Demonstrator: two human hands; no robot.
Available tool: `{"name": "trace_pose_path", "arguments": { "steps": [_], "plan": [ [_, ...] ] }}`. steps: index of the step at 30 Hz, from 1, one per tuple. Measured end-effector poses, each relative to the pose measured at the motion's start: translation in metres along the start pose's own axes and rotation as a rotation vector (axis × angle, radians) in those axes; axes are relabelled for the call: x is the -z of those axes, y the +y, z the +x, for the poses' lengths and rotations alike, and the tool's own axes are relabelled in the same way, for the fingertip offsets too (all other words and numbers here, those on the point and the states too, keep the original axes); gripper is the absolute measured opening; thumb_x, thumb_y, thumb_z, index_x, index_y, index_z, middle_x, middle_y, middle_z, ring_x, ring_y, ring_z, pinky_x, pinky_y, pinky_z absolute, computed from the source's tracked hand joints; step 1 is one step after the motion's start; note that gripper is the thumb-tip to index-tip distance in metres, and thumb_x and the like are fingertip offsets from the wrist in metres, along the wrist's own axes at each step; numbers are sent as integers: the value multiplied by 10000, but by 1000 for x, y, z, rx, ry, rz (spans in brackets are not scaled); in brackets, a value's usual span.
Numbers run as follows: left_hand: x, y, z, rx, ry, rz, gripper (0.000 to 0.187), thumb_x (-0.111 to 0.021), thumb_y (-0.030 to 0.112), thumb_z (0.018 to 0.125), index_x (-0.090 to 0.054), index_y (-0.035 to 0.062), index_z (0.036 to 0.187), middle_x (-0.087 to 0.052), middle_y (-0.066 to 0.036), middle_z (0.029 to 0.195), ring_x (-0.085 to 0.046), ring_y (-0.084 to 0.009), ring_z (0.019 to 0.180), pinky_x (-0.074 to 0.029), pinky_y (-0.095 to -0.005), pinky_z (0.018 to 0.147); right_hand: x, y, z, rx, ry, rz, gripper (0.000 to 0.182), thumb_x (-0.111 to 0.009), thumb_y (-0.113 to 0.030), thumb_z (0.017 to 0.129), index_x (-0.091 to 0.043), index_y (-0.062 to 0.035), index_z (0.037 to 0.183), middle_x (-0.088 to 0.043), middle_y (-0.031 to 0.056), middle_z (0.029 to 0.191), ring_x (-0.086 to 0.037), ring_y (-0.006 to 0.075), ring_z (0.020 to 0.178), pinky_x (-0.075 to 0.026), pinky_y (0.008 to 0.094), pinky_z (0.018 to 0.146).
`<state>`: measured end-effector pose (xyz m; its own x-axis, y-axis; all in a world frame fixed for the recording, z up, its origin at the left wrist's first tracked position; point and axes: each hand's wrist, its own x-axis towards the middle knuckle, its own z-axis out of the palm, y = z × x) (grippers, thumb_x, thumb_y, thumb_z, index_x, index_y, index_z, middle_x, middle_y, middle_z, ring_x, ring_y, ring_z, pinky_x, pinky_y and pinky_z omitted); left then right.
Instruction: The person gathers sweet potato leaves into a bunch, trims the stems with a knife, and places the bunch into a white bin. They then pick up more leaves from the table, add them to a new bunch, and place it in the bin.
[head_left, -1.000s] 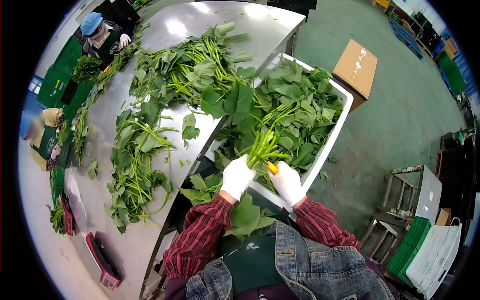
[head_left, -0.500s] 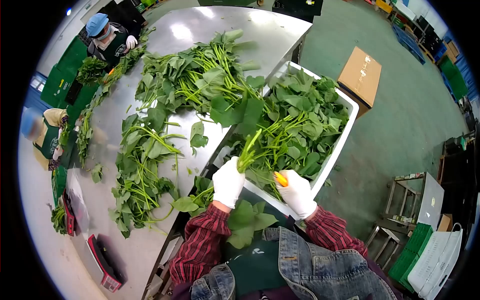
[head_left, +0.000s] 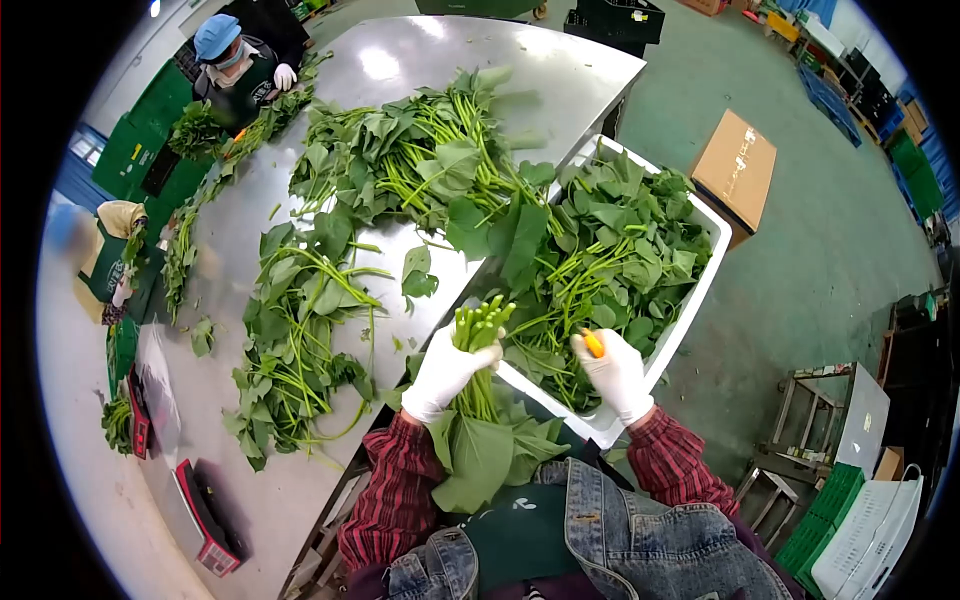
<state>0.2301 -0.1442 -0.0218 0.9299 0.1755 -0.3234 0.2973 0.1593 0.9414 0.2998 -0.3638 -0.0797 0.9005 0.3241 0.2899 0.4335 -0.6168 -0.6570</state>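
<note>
My left hand (head_left: 447, 370), in a white glove, is closed round a bunch of leafy greens (head_left: 478, 455). The cut stem ends stick up above the fist, and the broad leaves hang below it, against my front. My right hand (head_left: 616, 378), also gloved, grips a small tool with an orange handle (head_left: 593, 343); its working end is hidden. That hand is over the near right part of a white box (head_left: 721, 240) heaped with greens (head_left: 625, 240). A gap separates my two hands.
A metal table (head_left: 575, 70) to the left carries a large pile of greens (head_left: 400, 160) and a looser heap (head_left: 300, 340). Two people (head_left: 235, 75) work across it. Red-and-black devices (head_left: 205, 520) stand near left. A carton (head_left: 735, 168) sits beyond the box.
My left hand has turned the bunch so its stem ends point up together and its leaves hang down. My right hand, with the orange-handled tool, has moved slightly right and away. The view has shifted slightly.
</note>
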Motion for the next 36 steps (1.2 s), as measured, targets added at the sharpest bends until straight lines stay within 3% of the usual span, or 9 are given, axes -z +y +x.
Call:
{"name": "trace_pose_path", "arguments": {
  "steps": [4,7,8,10,15,24,26,27,36],
  "plan": [
    [8,17,-9,20,-109,-3,216,-644,23,734,-597,-12,942,-611,-36,800,-586,-117,694,-467,-250,654,-14,-21,12,201,6,144,181,-651,-208,795,-560,-57,754,-552,134,640,-576,336,579,-472,388,522],
    [72,7,-25,-324,145,12,68,-587,51,799,-597,6,849,-607,-51,822,-593,-142,768,-479,-273,714,-20,25,23,-188,-53,-111,248,-655,-261,786,-571,-33,736,-565,163,606,-575,347,576,-469,402,542],
    [85,25,-34,-258,134,-591,115,-527,111,858,-600,23,871,-619,-52,871,-597,-151,827,-486,-290,762,-17,41,21,-245,-20,-104,282,-656,-285,785,-573,-23,727,-567,171,596,-574,342,565,-463,400,541],
    [88,37,-50,-459,656,-1125,172,-477,165,901,-609,54,910,-628,-45,904,-604,-170,848,-492,-314,789,7,40,18,-417,-88,4,336,-657,-314,786,-561,-3,701,-567,175,598,-569,321,555,-446,383,533],
    [131,18,-93,-667,528,-1190,166,-485,168,899,-609,58,911,-628,-44,906,-604,-171,849,-492,-314,788,8,74,-10,-369,-169,-77,360,-667,-312,779,-534,15,709,-563,184,606,-550,335,564,-426,397,541],
    [155,2,-138,-830,559,-1204,155,-498,172,895,-609,66,912,-628,-43,910,-604,-172,851,-494,-315,787,-19,-4,-11,-246,-328,13,348,-693,-309,766,-532,-10,692,-561,159,579,-564,317,526,-429,393,503],
    [160,-1,-144,-840,575,-1210,152,-501,173,895,-609,67,912,-629,-42,910,-604,-172,852,-494,-315,787,-35,-9,-18,-27,-304,-70,359,-713,-297,763,-514,-6,692,-524,117,526,-535,227,452,-411,349,460],
    [160,-5,-151,-861,585,-1218,151,-502,173,894,-609,68,912,-629,-42,911,-604,-172,852,-494,-316,787,-39,-20,-19,-50,-377,-36,386,-706,-339,749,-519,-9,682,-555,188,597,-546,386,562,-429,420,506],
    [203,-5,-170,-974,633,-1220,140,-516,177,890,-609,75,913,-629,-41,914,-604,-173,854,-495,-316,786,-38,-168,-8,-107,-802,521,254,-719,-234,768,-624,-5,827,-536,-6,568,-469,50,491,-401,230,486]
  ]
}}
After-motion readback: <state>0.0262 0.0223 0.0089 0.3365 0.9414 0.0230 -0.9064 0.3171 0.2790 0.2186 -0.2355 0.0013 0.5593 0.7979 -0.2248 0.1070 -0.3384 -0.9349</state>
